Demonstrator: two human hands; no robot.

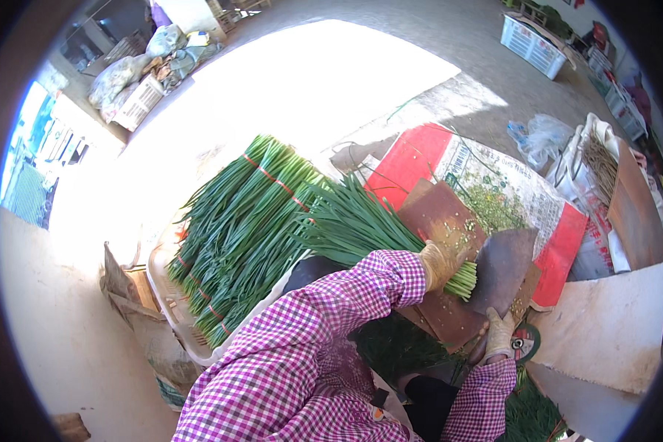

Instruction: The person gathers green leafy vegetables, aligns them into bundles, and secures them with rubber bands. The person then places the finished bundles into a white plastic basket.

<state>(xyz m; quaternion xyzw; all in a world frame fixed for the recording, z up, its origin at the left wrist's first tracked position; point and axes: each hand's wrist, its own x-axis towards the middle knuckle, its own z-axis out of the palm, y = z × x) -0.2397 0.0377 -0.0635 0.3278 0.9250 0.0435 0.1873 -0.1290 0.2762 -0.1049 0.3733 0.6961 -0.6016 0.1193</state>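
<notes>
My left hand, in a worn pale glove, grips a loose bunch of garlic chives near its cut stem ends. The leaves point up and left, and the pale stems stick out past my fingers over a brown board. In a similar glove, my right hand holds a broad-bladed knife by its handle. Its dark blade stands just right of the stem ends; whether they touch is unclear. Chive bundles with red bands fill a pale plastic crate on the left.
Chopped trimmings lie on a red-and-white printed sack beyond the board. A white sack with brown twine stands at right, near a clear plastic bag. More chives lie below the board. A round disc sits beside my right hand.
</notes>
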